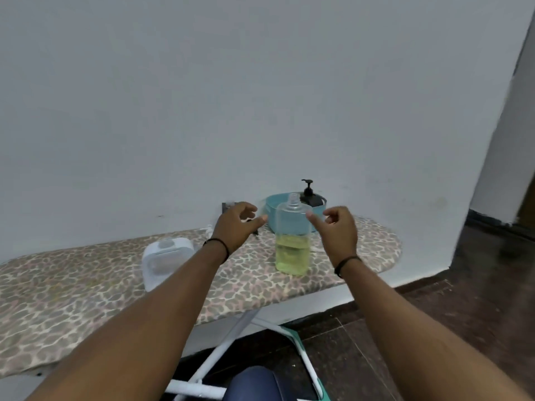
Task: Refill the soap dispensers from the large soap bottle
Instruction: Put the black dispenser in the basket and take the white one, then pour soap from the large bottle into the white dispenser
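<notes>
The clear dispenser bottle stood upright near the rounded end of the ironing board, its pump removed and its threaded neck bare, with yellow-green soap filling roughly the lower part of the body. It looked like thin, rigid plastic: light while partly filled, probably slick if soap had run down the wall, and tall enough to tip if nudged near the top, so the flat sides around its middle seemed the safest place to take hold. The large soap bottle, a white jug, lay just left of it on the board; it would likely be heavier and want a full-hand hold on its body or handle. Behind the clear bottle sat a teal basin against the wall, holding a dark pump dispenser. The left hand hovered left of the clear bottle's neck, fingers loosely curled and parted, holding nothing and apart from the bottle. The right hand hung on the other side, also loosely curled, its index finger reaching toward the bottle's shoulder; whether the tip touched the plastic could not be told. Both hands flanked the bottle with nothing gripped
</notes>
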